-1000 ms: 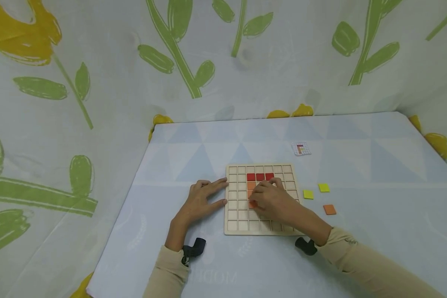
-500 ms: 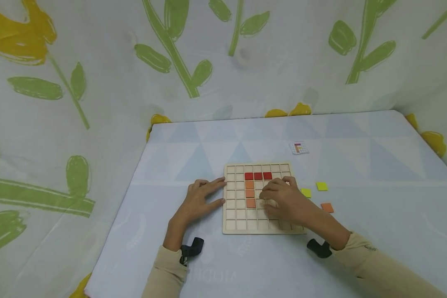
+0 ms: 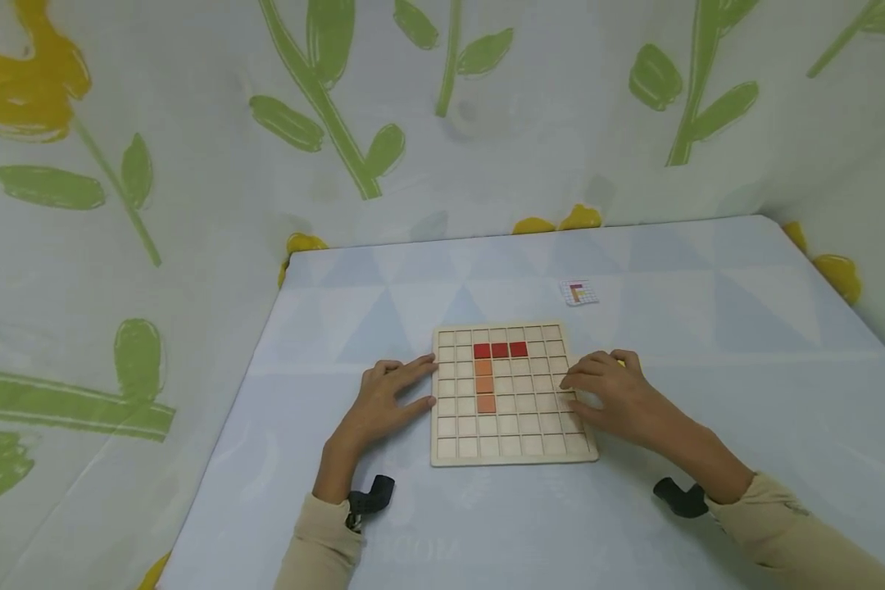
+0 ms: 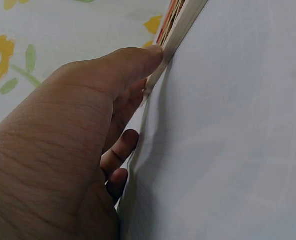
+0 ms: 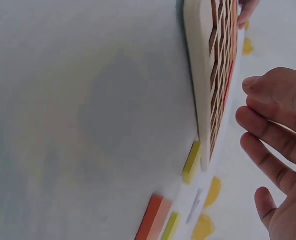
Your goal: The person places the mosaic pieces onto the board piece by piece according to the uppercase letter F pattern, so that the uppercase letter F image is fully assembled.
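Note:
A wooden grid board (image 3: 531, 447) lies on the table with a row of 3 red square tiles (image 3: 500, 351) near its top. Below the leftmost red one runs a column of 3 orange tiles (image 3: 484, 385). My left hand (image 3: 383, 397) rests against the board's left edge, thumb and fingers spread; the left wrist view shows the thumb (image 4: 150, 59) at the rim. Over the right edge hovers my right hand (image 3: 615, 399), fingers slightly bent and holding nothing. Past that edge, the right wrist view shows a yellow tile (image 5: 191, 162), an orange tile (image 5: 150, 217) and another yellow tile (image 5: 171, 227).
A small card (image 3: 578, 292) printed with a coloured grid pattern lies behind the board. The pale table (image 3: 339, 319) ends at a back edge against a hanging flowered cloth (image 3: 531, 147). Black wrist cameras sit on both wrists.
My right hand has drawn back rightward from the orange column to the board's right edge, uncovering the lowest orange tile and hiding most of the loose tiles. The left hand stays at the left edge.

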A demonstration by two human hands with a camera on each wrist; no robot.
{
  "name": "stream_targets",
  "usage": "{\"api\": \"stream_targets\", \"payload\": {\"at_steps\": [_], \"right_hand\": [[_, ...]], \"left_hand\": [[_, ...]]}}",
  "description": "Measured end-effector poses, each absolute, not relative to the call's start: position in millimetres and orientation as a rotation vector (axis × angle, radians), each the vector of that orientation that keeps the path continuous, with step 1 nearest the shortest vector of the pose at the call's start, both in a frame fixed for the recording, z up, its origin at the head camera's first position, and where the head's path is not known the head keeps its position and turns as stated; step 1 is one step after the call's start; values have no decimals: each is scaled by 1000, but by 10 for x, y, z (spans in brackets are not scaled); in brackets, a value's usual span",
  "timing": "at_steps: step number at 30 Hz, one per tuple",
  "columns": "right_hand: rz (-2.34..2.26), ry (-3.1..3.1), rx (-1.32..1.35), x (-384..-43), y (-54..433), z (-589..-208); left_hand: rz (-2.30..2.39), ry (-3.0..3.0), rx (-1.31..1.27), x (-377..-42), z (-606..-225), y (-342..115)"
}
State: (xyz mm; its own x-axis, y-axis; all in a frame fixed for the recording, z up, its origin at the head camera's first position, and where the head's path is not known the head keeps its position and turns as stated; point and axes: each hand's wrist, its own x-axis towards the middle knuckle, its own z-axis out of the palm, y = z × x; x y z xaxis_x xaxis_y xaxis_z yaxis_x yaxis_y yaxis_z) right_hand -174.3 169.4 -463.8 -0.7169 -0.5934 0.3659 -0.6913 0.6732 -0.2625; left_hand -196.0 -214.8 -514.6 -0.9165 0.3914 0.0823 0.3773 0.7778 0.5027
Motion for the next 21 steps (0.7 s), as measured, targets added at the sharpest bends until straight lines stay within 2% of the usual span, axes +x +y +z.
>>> {"api": "stream_targets", "payload": {"at_steps": [21], "right_hand": [[475, -2838, 791, -1565, 2262, -4663]], "left_hand": [[873, 2912, 631, -1948, -5103, -2141]]}}
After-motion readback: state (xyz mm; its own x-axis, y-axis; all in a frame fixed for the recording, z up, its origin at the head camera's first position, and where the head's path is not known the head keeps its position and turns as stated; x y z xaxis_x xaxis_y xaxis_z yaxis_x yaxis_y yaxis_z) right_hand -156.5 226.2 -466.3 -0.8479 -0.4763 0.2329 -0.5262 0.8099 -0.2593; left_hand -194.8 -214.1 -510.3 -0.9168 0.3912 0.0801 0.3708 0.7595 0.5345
